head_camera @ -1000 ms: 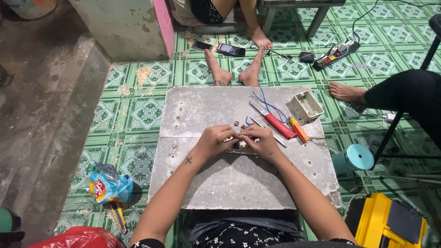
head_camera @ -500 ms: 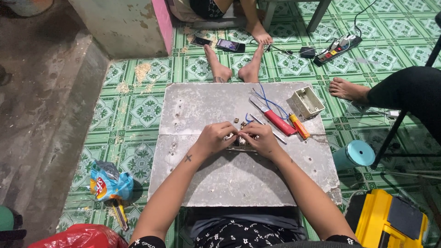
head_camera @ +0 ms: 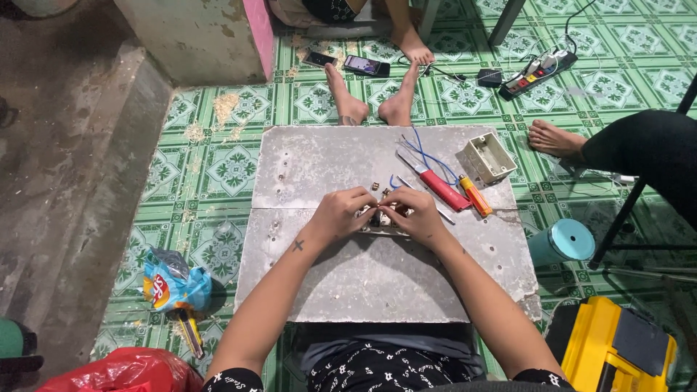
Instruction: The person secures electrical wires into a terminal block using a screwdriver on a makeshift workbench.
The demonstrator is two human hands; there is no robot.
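Blue crumpled snack bag (head_camera: 174,279) on the green tiled floor (head_camera: 218,167) left of the grey counter (head_camera: 377,283); yellow case (head_camera: 610,348) at lower right, teal cylinder (head_camera: 563,243) beside the counter's right edge. Left hand (head_camera: 340,215) and right hand (head_camera: 414,215) meet mid-counter, fingers (head_camera: 361,197) closed on a small pale switch part (head_camera: 377,221), mostly hidden between both hands.

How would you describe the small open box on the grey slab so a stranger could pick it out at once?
Start at the grey slab lying on the green patterned floor. Look to its far right corner, beyond the red-handled tool and the orange-handled tool. The cream box sits there, the only hollow, square, open-topped thing among long thin tools.
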